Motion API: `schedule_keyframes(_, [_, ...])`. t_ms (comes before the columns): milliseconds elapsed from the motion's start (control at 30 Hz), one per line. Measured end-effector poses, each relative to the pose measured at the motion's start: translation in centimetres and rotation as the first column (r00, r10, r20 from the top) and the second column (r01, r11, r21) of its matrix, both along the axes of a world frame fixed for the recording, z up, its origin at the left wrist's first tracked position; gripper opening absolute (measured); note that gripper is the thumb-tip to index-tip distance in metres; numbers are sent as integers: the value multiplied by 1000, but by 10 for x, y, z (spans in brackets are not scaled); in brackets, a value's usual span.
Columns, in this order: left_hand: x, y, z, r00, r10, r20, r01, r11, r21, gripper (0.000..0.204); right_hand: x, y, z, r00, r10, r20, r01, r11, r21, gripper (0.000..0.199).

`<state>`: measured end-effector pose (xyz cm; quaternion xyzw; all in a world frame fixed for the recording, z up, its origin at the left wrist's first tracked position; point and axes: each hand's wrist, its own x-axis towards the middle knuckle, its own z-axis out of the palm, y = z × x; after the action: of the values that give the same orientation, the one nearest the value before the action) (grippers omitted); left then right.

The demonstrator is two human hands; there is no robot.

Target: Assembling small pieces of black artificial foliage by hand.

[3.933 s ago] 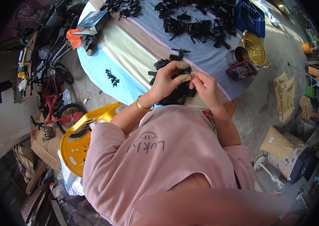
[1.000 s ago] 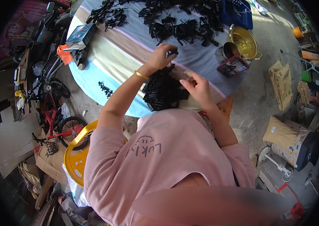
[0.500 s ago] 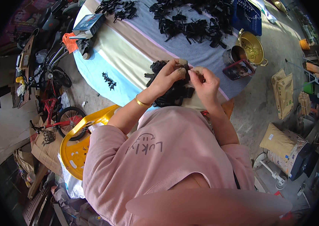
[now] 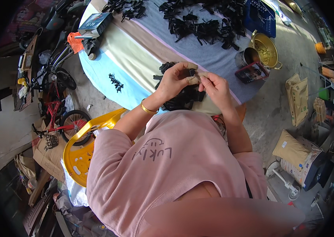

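Far left, a red bicycle (image 4: pixel 62 118) stands on the floor, with a yellow chair (image 4: pixel 81 152) just beside the person's left arm. On the near-left corner of the desk (image 4: pixel 135 59) lie a box (image 4: pixel 96 23) and an orange tool (image 4: pixel 76 40), and a small cluster of black clips (image 4: pixel 115 82) sits alone on the pale blue cloth.

The left hand (image 4: pixel 174 81), a gold bangle (image 4: pixel 148 108) on its wrist, is raised above the desk's near edge, its fingers curled in narrow around a small black part (image 4: pixel 195 74). Tan tape wraps the thumb and a fingertip. Below both hands a heap of black parts (image 4: pixel 182 96) rests on the desk edge, close against the person's chest.

The right hand (image 4: pixel 216 87) meets the left at that same small part, thumb and forefinger pinched on it, the other fingers folded loosely. So the part sits between the two hands, held by both, just above the heap.

Further back, many more black parts (image 4: pixel 202 25) spread across the grey cloth. To the right stand a metal cup (image 4: pixel 246 57), a brass pot (image 4: pixel 266 49) and a phone (image 4: pixel 252 72), with a blue crate (image 4: pixel 259 17) behind them. Beyond the desk, on the floor at right, lie brown sacks (image 4: pixel 299 94).
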<state>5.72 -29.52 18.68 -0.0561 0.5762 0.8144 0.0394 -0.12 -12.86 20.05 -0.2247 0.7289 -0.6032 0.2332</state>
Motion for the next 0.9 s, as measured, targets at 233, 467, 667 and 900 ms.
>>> schedule_keyframes(233, [5, 2, 3, 997, 34, -63, -39, 996, -79, 26, 2, -4, 3, 998, 39, -58, -37, 999, 38, 17])
schedule_keyframes(467, [11, 7, -9, 976, 57, -211, -148, 880, -451, 29, 4, -1, -13, 986, 83, 145, -90, 995, 39, 19])
schedule_keyframes(667, [7, 12, 13, 998, -5, -56, -37, 684, -728, 56, -3, 6, -20, 981, -149, 126, 153, 988, -21, 18])
schedule_keyframes(900, [3, -7, 26, 955, -295, 16, 286, 907, -309, 73, -10, 18, -10, 995, 55, 86, -57, 998, 19, 20])
